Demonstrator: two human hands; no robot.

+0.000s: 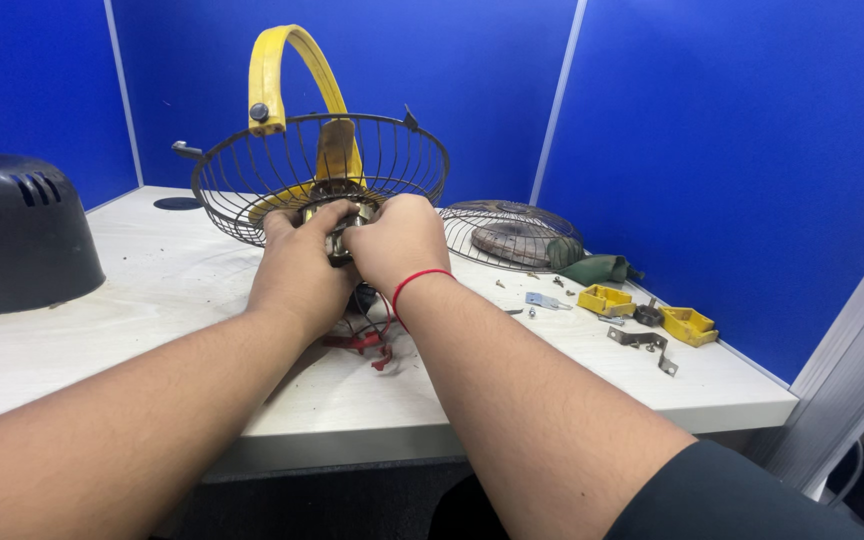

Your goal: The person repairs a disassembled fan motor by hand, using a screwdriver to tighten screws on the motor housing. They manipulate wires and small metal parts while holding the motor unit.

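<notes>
Hands met at the middle of the surface, where we held a small metal motor core against the near rim of the wire fan guard. Our left hand closed its grip on the core from the left; our right hand, with a red thread on the wrist, closed on it from the right. Red wires trailed beneath. A second guard lay right, a black housing far left, and yellow clips near the right edge.
</notes>
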